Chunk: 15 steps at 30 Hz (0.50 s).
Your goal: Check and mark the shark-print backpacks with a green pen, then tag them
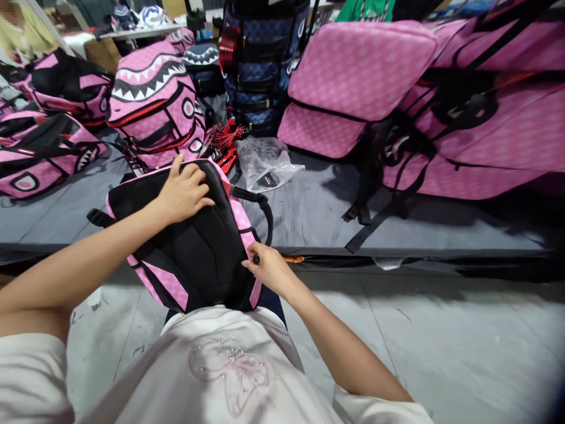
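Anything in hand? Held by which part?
Backpack: left hand spread on its upper back panel, right hand at its side edge. What exactly the right pinches can't be told.

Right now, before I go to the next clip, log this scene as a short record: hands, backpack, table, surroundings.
Left hand: resting on the upper part of the backpack's black panel, fingers spread
Right hand: at its pink side edge; small black item by the fingers, unclear what
Backpack: pink and black, black panel facing up, between torso and table
On table, beyond backpack: clear plastic, tooth-print bag, dark stack
Table's right side: large pink bags
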Motion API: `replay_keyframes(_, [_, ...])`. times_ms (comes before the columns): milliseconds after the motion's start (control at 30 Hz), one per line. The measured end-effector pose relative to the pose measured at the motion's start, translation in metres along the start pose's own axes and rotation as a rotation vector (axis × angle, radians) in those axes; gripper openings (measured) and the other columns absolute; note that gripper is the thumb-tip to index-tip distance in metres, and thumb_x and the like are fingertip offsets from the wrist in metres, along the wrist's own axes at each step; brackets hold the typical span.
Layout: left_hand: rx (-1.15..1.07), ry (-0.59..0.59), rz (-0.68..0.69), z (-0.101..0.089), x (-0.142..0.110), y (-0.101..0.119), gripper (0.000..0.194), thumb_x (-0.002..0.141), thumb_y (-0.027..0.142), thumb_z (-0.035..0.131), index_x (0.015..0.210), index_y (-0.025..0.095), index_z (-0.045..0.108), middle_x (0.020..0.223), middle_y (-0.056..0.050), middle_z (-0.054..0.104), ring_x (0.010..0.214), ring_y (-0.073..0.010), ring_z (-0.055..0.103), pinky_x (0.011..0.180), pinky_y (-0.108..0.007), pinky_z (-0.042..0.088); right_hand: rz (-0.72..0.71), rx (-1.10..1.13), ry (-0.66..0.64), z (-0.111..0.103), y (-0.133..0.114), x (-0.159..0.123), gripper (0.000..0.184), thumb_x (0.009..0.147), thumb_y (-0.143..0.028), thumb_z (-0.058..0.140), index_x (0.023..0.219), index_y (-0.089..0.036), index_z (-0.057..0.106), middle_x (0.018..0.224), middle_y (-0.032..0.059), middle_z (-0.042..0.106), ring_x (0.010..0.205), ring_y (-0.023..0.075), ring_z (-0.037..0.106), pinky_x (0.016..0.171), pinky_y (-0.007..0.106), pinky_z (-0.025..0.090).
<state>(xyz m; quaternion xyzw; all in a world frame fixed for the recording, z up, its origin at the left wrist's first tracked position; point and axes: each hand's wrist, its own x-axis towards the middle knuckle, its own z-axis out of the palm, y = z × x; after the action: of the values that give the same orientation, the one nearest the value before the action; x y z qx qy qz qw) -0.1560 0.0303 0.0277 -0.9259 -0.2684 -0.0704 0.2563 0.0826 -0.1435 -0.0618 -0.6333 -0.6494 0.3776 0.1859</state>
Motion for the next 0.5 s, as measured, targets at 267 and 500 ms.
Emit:
replay_keyframes(267, [-0.156, -0.125, -0.026, -0.004, 0.003, 0.025, 0.036, 0.088, 0.052, 0.07, 0.098, 0.018, 0.075, 0.099, -0.011, 0.069, 0.113, -0.0348, 0.057, 0.117, -0.069, 0.033, -0.206, 0.943, 0.309, -0.029, -0.037, 0.008, 0.029, 0.082, -0.034, 0.073, 0.106, -0.022, 0.061, 0.104, 0.0032, 0.073, 0.067, 0.0119, 0.071, 0.046, 0.019, 0.045])
replay_keyframes(500, [-0.566, -0.08, -0.088, -0.029, -0.01, 0.076, 0.039, 0.095, 0.051, 0.065, 0.113, 0.016, 0.07, 0.119, -0.012, 0.071, 0.116, -0.0308, 0.061, 0.103, -0.054, 0.044, -0.44, 1.17, 0.717, -0.016, -0.072, 0.033, 0.029, 0.09, -0.038, 0.065, 0.114, -0.027, 0.052, 0.103, 0.003, 0.07, 0.083, 0.0139, 0.072, 0.05, 0.019, 0.047])
